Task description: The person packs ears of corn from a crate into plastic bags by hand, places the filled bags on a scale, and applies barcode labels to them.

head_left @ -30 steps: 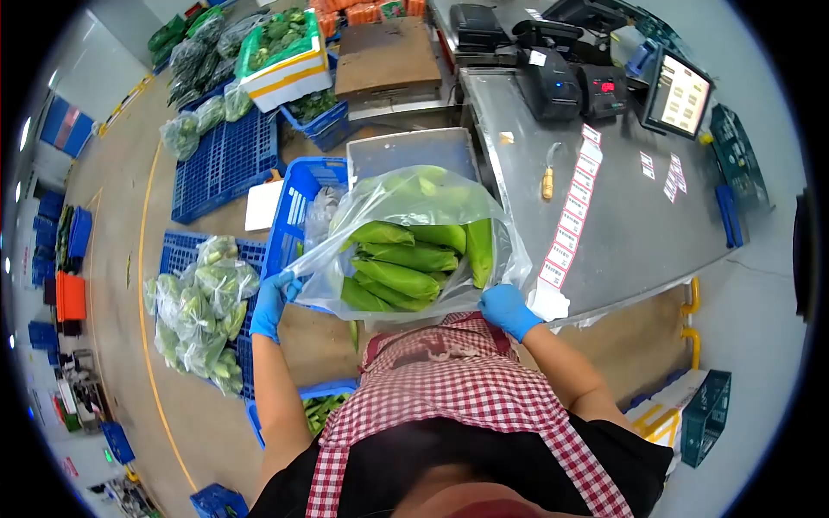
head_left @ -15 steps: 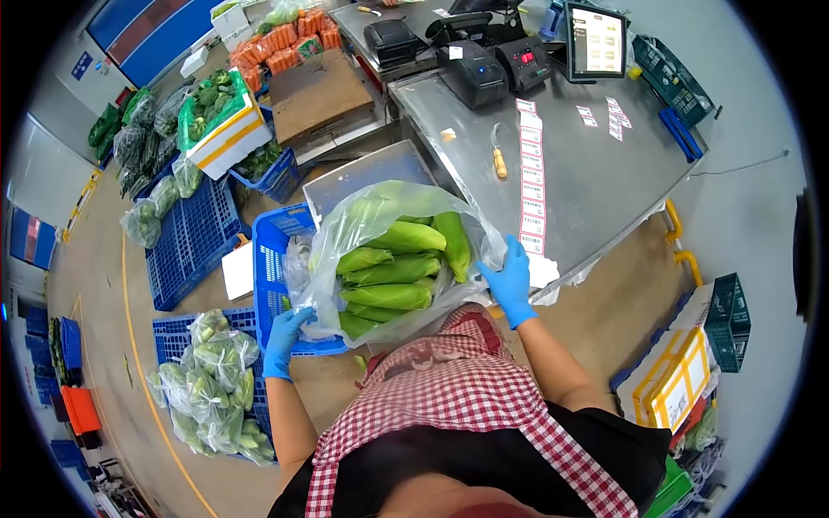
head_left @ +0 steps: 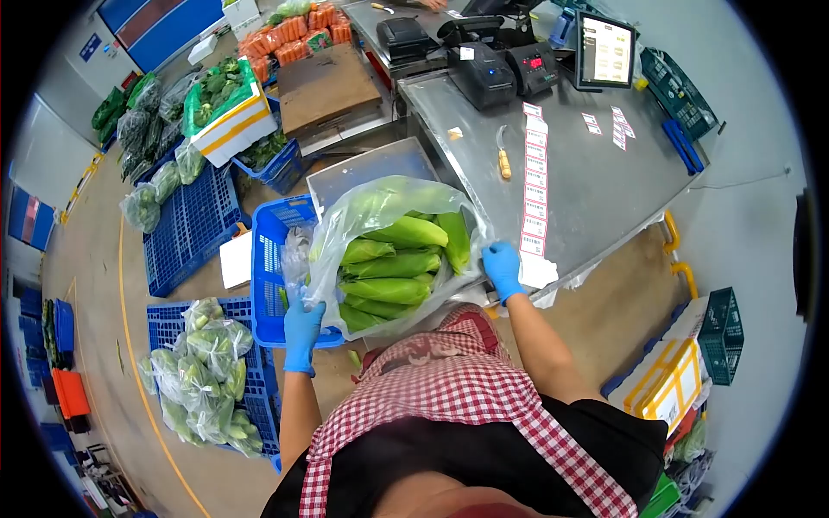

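Note:
A large clear plastic bag (head_left: 350, 207) stands wide open in front of my apron, full of several ears of corn (head_left: 387, 290) in green husks. My left hand (head_left: 303, 335), in a blue glove, is closed on the bag's near left edge. On the right side, my right hand (head_left: 503, 269), also gloved in blue, pinches the rim beside the table corner. A blue crate (head_left: 269, 276) sits at the bag's left, partly behind it, with crumpled clear plastic (head_left: 296, 259) inside. The bag hides whatever supports it.
The metal table (head_left: 604, 186) at right bears a label strip (head_left: 535, 186), a curved knife (head_left: 504, 160), label printers (head_left: 479, 78) and a screen (head_left: 606, 52). Bagged corn (head_left: 207, 371) lies on a blue pallet (head_left: 164, 319) at left. Broccoli (head_left: 220, 91) and bagged carrots (head_left: 294, 39) stand farther back.
My left hand has moved right and turned upward along the bag's edge. My right hand has drawn slightly left, its fingers closing on the rim. The view has shifted a little.

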The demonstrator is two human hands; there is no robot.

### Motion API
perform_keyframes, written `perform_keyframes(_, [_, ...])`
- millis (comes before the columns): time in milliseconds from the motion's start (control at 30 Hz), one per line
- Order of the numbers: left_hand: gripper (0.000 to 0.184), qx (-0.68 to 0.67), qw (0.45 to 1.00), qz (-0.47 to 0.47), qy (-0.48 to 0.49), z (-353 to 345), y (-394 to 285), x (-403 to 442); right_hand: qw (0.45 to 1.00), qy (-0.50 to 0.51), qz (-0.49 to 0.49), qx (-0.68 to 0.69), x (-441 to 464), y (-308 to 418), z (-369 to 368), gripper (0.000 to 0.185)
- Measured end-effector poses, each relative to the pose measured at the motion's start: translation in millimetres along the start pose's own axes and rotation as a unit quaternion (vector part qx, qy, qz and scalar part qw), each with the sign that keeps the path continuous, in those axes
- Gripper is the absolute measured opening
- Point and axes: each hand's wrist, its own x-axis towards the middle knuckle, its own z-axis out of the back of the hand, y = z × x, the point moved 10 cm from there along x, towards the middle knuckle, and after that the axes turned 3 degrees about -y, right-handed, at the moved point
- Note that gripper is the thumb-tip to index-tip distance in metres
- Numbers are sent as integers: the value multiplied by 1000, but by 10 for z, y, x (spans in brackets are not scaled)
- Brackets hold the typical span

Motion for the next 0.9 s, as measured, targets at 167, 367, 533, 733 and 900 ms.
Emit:
perform_keyframes(167, [22,-264,955,126,50,58,-125,-104,697,186,-202,662,-83,346,-198,19])
perform_keyframes(367, [26,-273,942,149,125,61,4,73,599,236,-234,728,-109,1104,-250,11])
perform_keyframes(533, [22,-477,865,142,64,626,-836,414,630,294,-123,709,311,2540,145,4])
perform_keyframes(733, [30,-611,788,68,30,517,-1904,276,674,273,-92,680,895,3027,493,2])
perform_keyframes(900, [35,-685,718,12,122,302,-2286,525,721,316,1,617,1618,2354,447,4])
